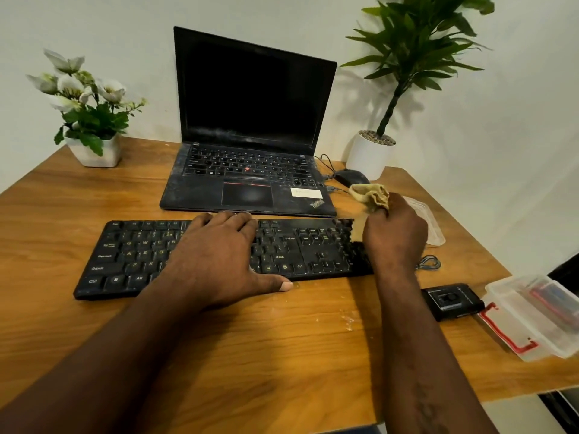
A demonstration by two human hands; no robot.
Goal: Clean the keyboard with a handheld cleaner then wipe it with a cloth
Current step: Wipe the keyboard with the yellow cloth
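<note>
A black keyboard lies across the middle of the wooden desk. My left hand rests flat on its centre, fingers straight, thumb at the front edge. My right hand grips a bunched tan cloth over the keyboard's right end, above the number pad. Part of the cloth hangs down onto the keys. A small black handheld device, which may be the cleaner, lies on the desk at the right.
An open black laptop stands behind the keyboard, with a black mouse and cables to its right. A flower pot sits back left, a potted plant back right. A clear plastic box lies near the right edge.
</note>
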